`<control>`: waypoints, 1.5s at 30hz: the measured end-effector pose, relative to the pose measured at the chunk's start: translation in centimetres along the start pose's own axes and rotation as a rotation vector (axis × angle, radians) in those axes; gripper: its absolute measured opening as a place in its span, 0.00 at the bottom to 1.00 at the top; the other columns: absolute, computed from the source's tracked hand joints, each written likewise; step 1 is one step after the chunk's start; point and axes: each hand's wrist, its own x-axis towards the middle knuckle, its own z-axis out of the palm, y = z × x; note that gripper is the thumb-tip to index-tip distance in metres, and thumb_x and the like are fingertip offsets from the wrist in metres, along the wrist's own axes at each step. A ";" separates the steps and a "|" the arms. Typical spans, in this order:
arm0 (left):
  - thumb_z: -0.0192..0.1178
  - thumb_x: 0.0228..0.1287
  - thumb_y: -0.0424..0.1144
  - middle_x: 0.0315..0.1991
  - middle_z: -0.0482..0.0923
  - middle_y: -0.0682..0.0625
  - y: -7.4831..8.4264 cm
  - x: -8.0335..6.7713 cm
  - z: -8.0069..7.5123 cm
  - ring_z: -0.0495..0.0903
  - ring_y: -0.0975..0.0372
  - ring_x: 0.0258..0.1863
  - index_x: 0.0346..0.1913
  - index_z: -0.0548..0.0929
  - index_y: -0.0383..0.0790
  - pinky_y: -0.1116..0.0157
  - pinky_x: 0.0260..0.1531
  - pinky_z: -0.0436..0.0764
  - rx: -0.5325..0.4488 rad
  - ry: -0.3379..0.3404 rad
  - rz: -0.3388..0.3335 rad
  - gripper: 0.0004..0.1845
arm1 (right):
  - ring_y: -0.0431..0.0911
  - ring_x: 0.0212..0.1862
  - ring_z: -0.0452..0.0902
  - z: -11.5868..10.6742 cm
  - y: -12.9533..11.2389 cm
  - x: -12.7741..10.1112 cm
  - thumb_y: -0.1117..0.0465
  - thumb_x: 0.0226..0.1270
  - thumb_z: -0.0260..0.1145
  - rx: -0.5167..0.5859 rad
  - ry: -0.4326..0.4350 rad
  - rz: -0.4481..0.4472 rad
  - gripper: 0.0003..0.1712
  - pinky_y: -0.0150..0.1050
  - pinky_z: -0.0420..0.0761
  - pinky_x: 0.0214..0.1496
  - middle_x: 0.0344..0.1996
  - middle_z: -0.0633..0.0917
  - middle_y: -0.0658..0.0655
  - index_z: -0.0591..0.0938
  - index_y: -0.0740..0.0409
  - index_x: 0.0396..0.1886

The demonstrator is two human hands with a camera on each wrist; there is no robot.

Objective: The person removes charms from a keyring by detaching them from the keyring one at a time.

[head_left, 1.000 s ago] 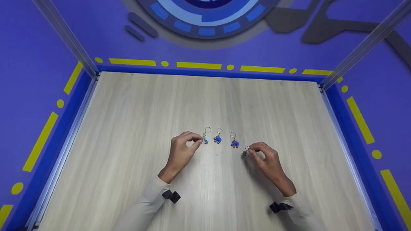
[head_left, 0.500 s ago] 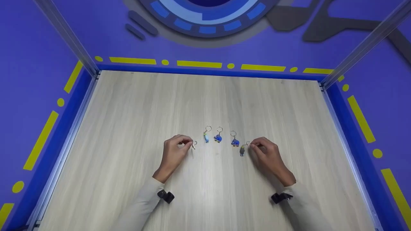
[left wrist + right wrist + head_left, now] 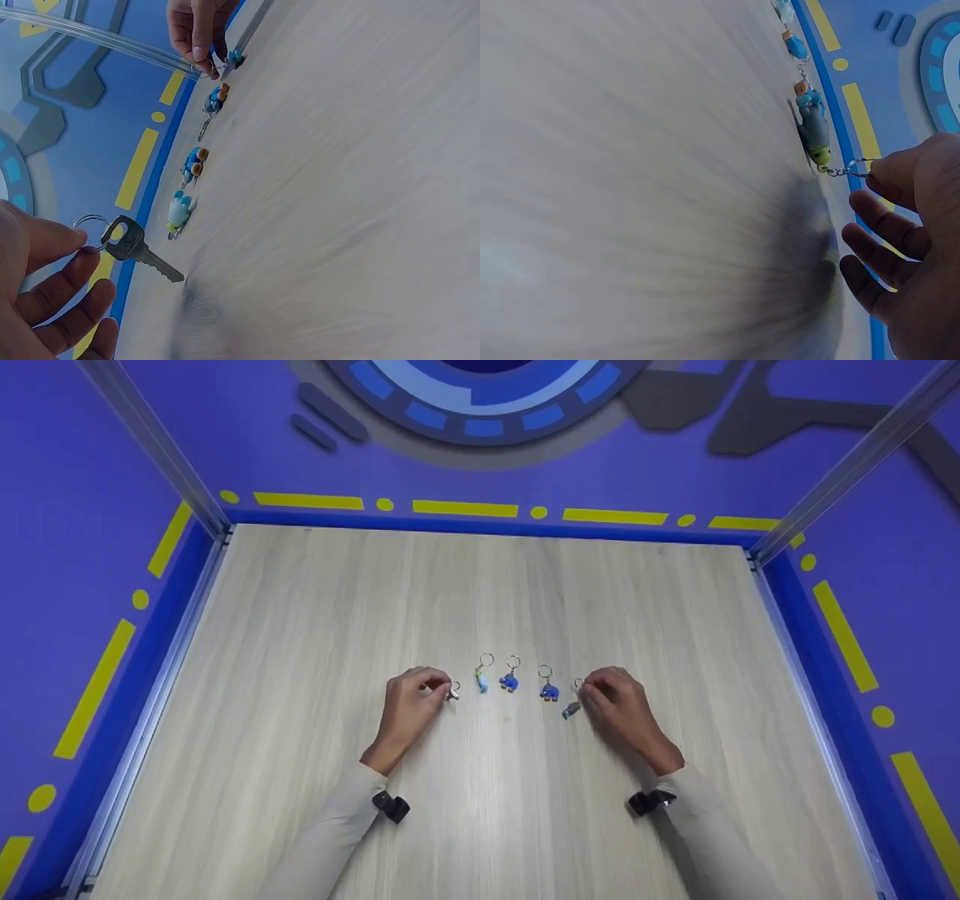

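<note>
While left hand pinches key, right hand pinches keychain.

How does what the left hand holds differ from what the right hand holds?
The left hand pinches the ring of a plain metal key; the right hand pinches the ring of a grey-blue figure charm. The key sits directly on its ring; the charm hangs from its ring by a short chain. The key is bare metal, the charm coloured. Both are held by a split ring just above the table.
</note>
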 end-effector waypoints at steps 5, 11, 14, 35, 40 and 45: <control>0.75 0.67 0.26 0.34 0.89 0.54 0.1 0.1 -0.3 0.85 0.62 0.37 0.38 0.93 0.39 0.60 0.45 0.82 0.008 0.000 -0.002 0.05 | 0.48 0.51 0.80 0.3 0.3 0.5 0.67 0.76 0.74 -0.014 -0.012 0.004 0.03 0.35 0.76 0.54 0.43 0.88 0.54 0.89 0.63 0.43; 0.76 0.67 0.27 0.34 0.90 0.54 -0.1 0.1 -1.0 0.86 0.61 0.37 0.38 0.94 0.40 0.58 0.45 0.83 0.033 0.016 0.005 0.05 | 0.51 0.55 0.78 0.3 0.7 0.6 0.66 0.78 0.73 -0.018 -0.013 -0.003 0.04 0.38 0.74 0.57 0.46 0.88 0.57 0.88 0.64 0.43; 0.76 0.67 0.27 0.34 0.90 0.53 -0.3 0.2 -1.2 0.85 0.61 0.37 0.37 0.94 0.42 0.57 0.44 0.83 0.059 0.017 0.011 0.06 | 0.52 0.57 0.78 0.3 0.7 0.7 0.67 0.77 0.72 -0.022 -0.004 0.006 0.02 0.39 0.73 0.58 0.47 0.88 0.58 0.88 0.63 0.42; 0.74 0.68 0.28 0.37 0.91 0.47 -2.3 1.8 0.6 0.86 0.53 0.40 0.38 0.93 0.37 0.52 0.46 0.84 0.187 -0.065 -0.056 0.02 | 0.56 0.56 0.75 1.9 0.5 1.9 0.70 0.74 0.73 -0.052 0.070 0.068 0.03 0.49 0.73 0.61 0.43 0.86 0.61 0.88 0.62 0.37; 0.75 0.69 0.30 0.37 0.89 0.47 -2.3 2.2 1.1 0.83 0.53 0.41 0.39 0.93 0.35 0.52 0.47 0.82 0.206 -0.064 -0.084 0.01 | 0.56 0.56 0.75 2.0 0.6 1.9 0.69 0.74 0.72 -0.054 0.070 0.078 0.03 0.51 0.73 0.61 0.43 0.86 0.61 0.88 0.64 0.37; 0.74 0.71 0.32 0.37 0.89 0.47 -2.2 2.7 1.4 0.83 0.53 0.42 0.39 0.93 0.37 0.53 0.46 0.82 0.223 -0.072 -0.065 0.02 | 0.57 0.56 0.76 2.1 0.6 1.9 0.69 0.74 0.72 -0.066 0.074 0.074 0.03 0.52 0.73 0.61 0.43 0.86 0.62 0.88 0.64 0.37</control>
